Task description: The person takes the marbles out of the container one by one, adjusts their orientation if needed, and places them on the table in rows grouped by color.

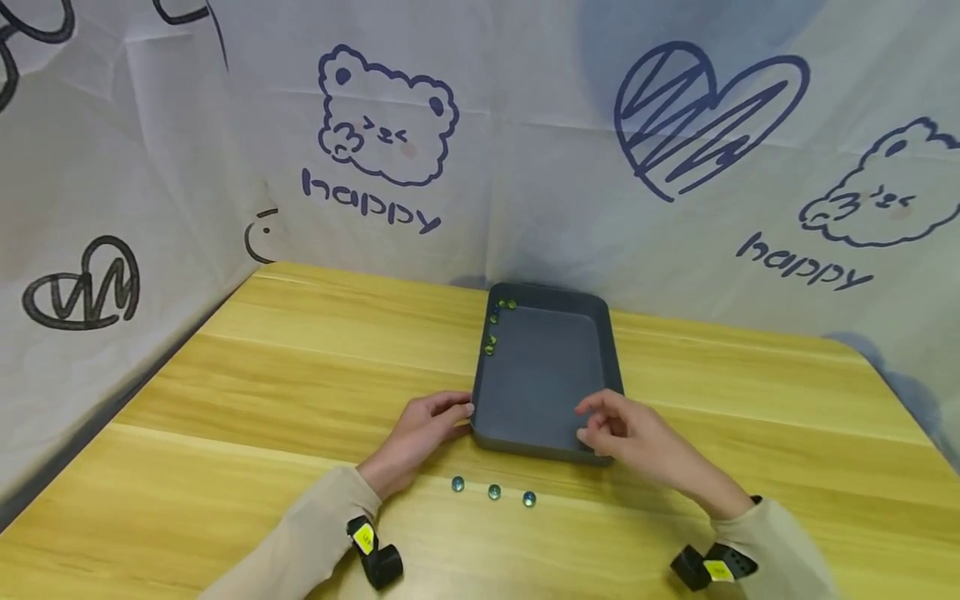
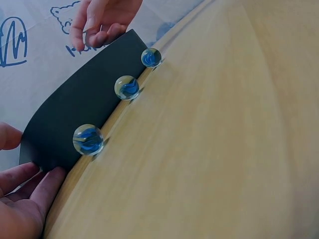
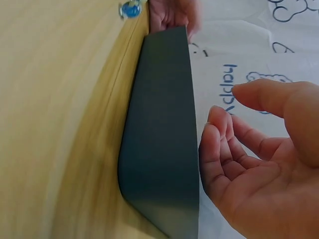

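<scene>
A dark grey rectangular tray point(image 1: 540, 367) lies on the wooden table. My left hand point(image 1: 420, 429) touches the outside of its near left corner, its fingertips point(image 2: 52, 179) against the wall. Over the near right part of the tray hovers my right hand point(image 1: 630, 433), loosely bent, thumb and index finger apart, nothing between them. Three clear glass marbles with blue swirls, a left one point(image 2: 88, 139), a middle one point(image 2: 127, 87) and a right one point(image 2: 151, 58), form a row before the tray. Several greenish marbles point(image 1: 490, 342) sit along the tray's far left inside edge.
White cloth point(image 1: 525, 167) printed with bears, hearts and "happy" hangs behind and left of the table point(image 1: 300, 358). Black wrist cameras are strapped over both sleeves, a left one point(image 1: 378, 558) and a right one point(image 1: 708, 568).
</scene>
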The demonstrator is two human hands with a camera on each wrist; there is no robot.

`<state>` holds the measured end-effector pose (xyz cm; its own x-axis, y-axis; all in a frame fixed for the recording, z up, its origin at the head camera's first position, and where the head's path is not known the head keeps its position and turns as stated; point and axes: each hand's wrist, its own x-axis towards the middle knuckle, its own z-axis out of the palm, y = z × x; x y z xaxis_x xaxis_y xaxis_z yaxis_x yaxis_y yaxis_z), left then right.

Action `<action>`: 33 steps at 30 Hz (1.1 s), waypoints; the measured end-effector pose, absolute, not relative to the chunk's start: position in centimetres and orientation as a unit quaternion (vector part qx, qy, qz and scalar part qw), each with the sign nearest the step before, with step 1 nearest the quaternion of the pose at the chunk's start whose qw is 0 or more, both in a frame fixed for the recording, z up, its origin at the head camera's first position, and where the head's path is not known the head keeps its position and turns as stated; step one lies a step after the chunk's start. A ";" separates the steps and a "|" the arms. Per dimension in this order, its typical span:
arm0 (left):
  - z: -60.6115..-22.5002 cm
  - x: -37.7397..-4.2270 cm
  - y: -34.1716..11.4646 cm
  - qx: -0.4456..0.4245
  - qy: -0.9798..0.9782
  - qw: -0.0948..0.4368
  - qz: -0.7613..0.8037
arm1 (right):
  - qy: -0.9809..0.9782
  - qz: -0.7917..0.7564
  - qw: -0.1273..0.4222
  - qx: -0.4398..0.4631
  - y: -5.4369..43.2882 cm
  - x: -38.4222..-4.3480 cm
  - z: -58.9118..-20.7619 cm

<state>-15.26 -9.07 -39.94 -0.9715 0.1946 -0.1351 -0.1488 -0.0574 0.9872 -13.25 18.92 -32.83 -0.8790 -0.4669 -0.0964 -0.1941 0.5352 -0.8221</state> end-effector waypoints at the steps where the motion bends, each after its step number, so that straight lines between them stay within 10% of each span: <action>1: -40.0 -15.3 -9.0 0.016 0.677 0.119 0.726 | 0.862 -0.442 0.155 -0.192 19.0 -13.4 -32.9; 33: -39.5 -15.4 -8.7 0.016 0.682 0.123 0.721 | 0.872 -0.474 0.091 -0.080 16.0 -27.6 -31.3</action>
